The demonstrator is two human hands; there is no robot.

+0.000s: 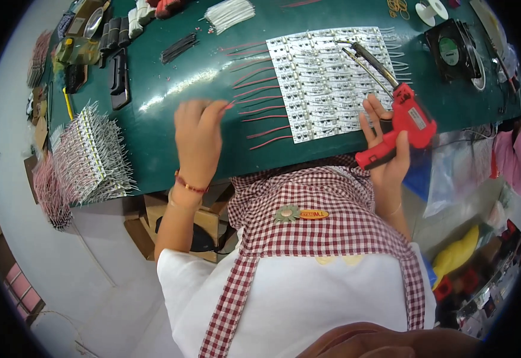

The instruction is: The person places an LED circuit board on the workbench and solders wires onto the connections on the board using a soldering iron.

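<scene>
In my right hand [385,140] is a red soldering gun [414,122], its metal tip and dark feed tube pointing up and left over a panel of white circuit boards [323,89]. Several red wires [265,110] stick out from the panel's left side, and white wires [397,55] from its right. My left hand [198,140] hovers left of these wires, thumb and forefinger pinched on a short red wire [230,105]. The hand is slightly blurred, so the wire's full length cannot be made out.
The green table [171,140] holds a heap of wired board strips [90,152] at left, black tubing pieces [179,48], a white wire bundle [229,14] and a black fan [451,51] at far right. A black-handled tool [117,77] lies upper left. Cardboard boxes [159,218] stand below the front edge.
</scene>
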